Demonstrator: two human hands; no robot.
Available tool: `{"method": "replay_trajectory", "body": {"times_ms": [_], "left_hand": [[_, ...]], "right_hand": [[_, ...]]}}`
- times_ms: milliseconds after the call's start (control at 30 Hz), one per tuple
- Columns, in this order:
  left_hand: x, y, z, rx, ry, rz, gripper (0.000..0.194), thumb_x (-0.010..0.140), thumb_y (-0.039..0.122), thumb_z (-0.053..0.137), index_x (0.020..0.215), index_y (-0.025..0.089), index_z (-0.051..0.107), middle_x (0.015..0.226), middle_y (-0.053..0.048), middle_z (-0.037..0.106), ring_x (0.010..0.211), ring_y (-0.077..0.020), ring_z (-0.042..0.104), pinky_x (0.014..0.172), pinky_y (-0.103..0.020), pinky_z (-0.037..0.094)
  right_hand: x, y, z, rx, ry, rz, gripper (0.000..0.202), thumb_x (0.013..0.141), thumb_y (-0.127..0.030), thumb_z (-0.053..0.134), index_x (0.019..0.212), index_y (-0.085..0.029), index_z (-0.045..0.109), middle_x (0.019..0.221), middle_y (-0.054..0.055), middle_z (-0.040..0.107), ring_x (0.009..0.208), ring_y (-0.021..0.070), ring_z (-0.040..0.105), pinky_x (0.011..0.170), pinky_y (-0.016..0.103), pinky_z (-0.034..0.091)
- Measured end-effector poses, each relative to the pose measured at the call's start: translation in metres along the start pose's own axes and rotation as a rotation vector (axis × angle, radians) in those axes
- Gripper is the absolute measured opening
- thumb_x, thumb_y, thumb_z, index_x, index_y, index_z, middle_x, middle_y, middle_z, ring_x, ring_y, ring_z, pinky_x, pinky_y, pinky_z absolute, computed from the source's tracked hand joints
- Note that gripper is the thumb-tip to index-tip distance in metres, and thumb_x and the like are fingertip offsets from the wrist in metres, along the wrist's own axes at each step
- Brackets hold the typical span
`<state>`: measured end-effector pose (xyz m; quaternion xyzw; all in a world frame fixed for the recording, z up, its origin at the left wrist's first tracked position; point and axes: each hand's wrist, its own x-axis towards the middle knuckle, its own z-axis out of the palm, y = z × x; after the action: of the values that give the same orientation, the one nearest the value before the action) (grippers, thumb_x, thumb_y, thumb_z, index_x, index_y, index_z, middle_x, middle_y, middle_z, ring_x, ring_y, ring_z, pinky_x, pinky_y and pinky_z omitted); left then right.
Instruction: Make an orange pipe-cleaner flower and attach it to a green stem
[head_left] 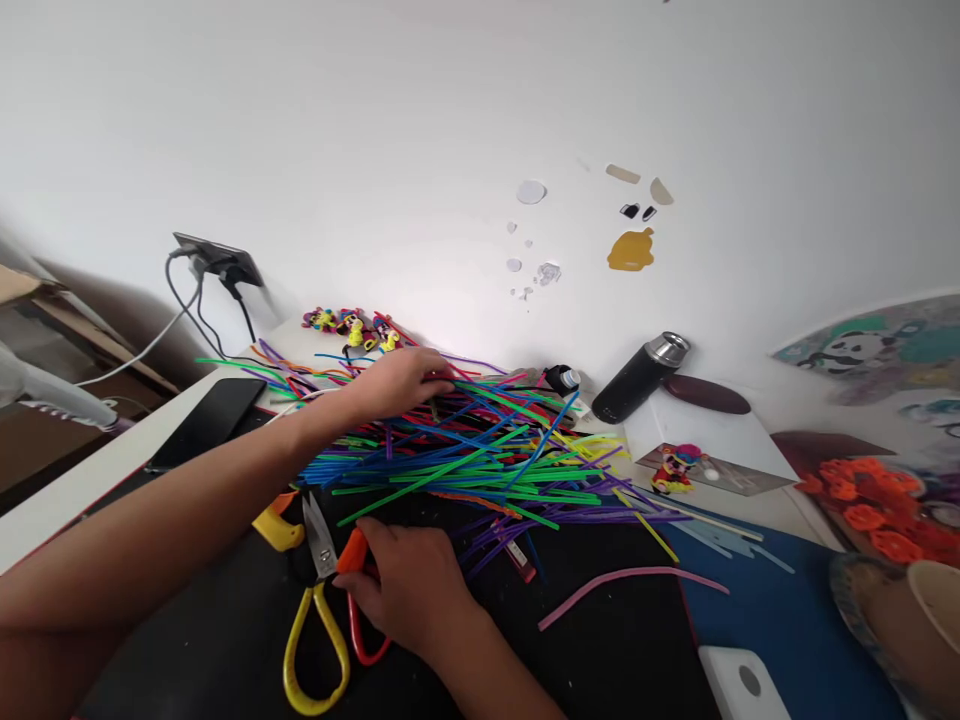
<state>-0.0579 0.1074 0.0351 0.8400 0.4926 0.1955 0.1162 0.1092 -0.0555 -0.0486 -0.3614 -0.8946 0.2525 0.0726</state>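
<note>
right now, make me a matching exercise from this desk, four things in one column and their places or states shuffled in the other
1. smooth orange object
2. black cylindrical flask with a silver cap
3. long pink fuzzy stem
4. flat black phone

A. beside the dark maroon oval case
B. left of the heap of thin multicoloured stems
C. held in the right hand
D. lying curved, partly on the black mat

Pairs: 1-C, 2-A, 3-D, 4-B

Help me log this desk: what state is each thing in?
Smartphone: screen dark.
Plugs: in the wall socket.
Scissors: lying flat, handles spread.
Black thermos: capped.
Glasses case: closed.
Pipe cleaners: heaped, touched by left hand.
Pink pipe cleaner: separate, curved.
Orange piece: pinched in right hand.
</note>
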Motion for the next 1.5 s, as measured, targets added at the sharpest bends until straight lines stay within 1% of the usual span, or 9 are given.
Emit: {"method": "replay_trajectory", "body": {"times_ms": [333,467,600,767,900,1033,1167,1300,1500], "left_hand": [[0.034,-0.022,-0.012,-0.078,0.094,-0.210,0.041,0.099,0.051,0.057,0.105,0.019,0.082,0.084,-0.006,0.080,0.077,-0.0231,0.070,0.073,-0.033,0.050],[0.038,-0.038,-0.004,-0.032,0.059,-0.275,0.052,0.096,0.047,0.061,0.136,0.017,0.074,0.118,-0.013,0.083,0.104,-0.0298,0.076,0.092,-0.038,0.056],[0.028,-0.048,0.007,0.091,0.037,-0.207,0.065,0.096,0.048,0.060,0.151,0.014,0.064,0.149,-0.019,0.070,0.138,-0.0357,0.065,0.117,-0.046,0.048],[0.000,-0.028,0.019,0.098,-0.035,-0.045,0.052,0.102,0.052,0.054,0.138,0.021,0.073,0.140,-0.014,0.076,0.132,-0.0351,0.067,0.115,-0.047,0.051],[-0.025,0.003,0.030,0.032,-0.230,0.065,0.040,0.104,0.046,0.056,0.131,0.023,0.077,0.127,-0.010,0.079,0.119,-0.0303,0.073,0.106,-0.039,0.054],[-0.046,0.022,0.045,-0.015,-0.368,0.168,0.042,0.104,0.048,0.062,0.136,0.022,0.073,0.134,-0.012,0.074,0.123,-0.0304,0.071,0.107,-0.038,0.054],[-0.056,0.029,0.056,0.062,-0.353,0.193,0.049,0.095,0.042,0.077,0.139,0.022,0.068,0.139,-0.014,0.070,0.128,-0.0344,0.069,0.107,-0.041,0.054],[-0.057,0.031,0.061,0.078,-0.321,0.187,0.028,0.096,0.022,0.068,0.124,0.022,0.068,0.121,-0.011,0.073,0.114,-0.0303,0.072,0.098,-0.040,0.057],[-0.054,0.032,0.057,0.077,-0.254,0.197,0.016,0.100,0.024,0.061,0.115,0.023,0.068,0.112,-0.010,0.072,0.102,-0.0283,0.071,0.087,-0.038,0.057]], "right_hand": [[-0.001,0.000,0.004,-0.059,0.024,-0.007,0.047,0.104,-0.065,0.063,0.128,-0.025,0.063,0.107,0.004,0.084,0.094,0.0296,0.082,0.073,0.037,0.061],[0.000,0.002,0.004,-0.062,0.040,-0.019,0.045,0.105,-0.064,0.062,0.126,-0.024,0.063,0.105,0.004,0.084,0.093,0.0293,0.083,0.071,0.036,0.060],[0.000,0.002,0.004,-0.058,0.042,-0.024,0.045,0.105,-0.063,0.062,0.125,-0.023,0.063,0.105,0.004,0.084,0.092,0.0293,0.083,0.070,0.036,0.060],[0.001,0.001,0.003,-0.044,0.031,-0.016,0.047,0.105,-0.063,0.062,0.130,-0.023,0.062,0.109,0.005,0.084,0.095,0.0304,0.082,0.073,0.038,0.062],[0.001,0.000,0.001,-0.040,0.020,-0.021,0.046,0.105,-0.063,0.063,0.126,-0.022,0.063,0.108,0.005,0.084,0.095,0.0302,0.082,0.072,0.038,0.061],[0.002,0.002,0.002,-0.030,0.043,-0.033,0.047,0.104,-0.063,0.064,0.125,-0.021,0.065,0.109,0.006,0.083,0.097,0.0308,0.082,0.072,0.037,0.060],[0.003,0.004,0.003,-0.026,0.047,-0.054,0.047,0.104,-0.063,0.064,0.118,-0.019,0.068,0.110,0.007,0.083,0.097,0.0316,0.081,0.072,0.038,0.059],[0.003,0.003,0.002,-0.024,0.029,-0.032,0.046,0.104,-0.065,0.063,0.113,-0.020,0.069,0.105,0.006,0.084,0.092,0.0312,0.082,0.070,0.038,0.059],[0.002,0.002,-0.002,-0.018,0.041,-0.027,0.043,0.104,-0.064,0.064,0.112,-0.022,0.068,0.102,0.005,0.084,0.091,0.0296,0.081,0.073,0.037,0.060]]}}
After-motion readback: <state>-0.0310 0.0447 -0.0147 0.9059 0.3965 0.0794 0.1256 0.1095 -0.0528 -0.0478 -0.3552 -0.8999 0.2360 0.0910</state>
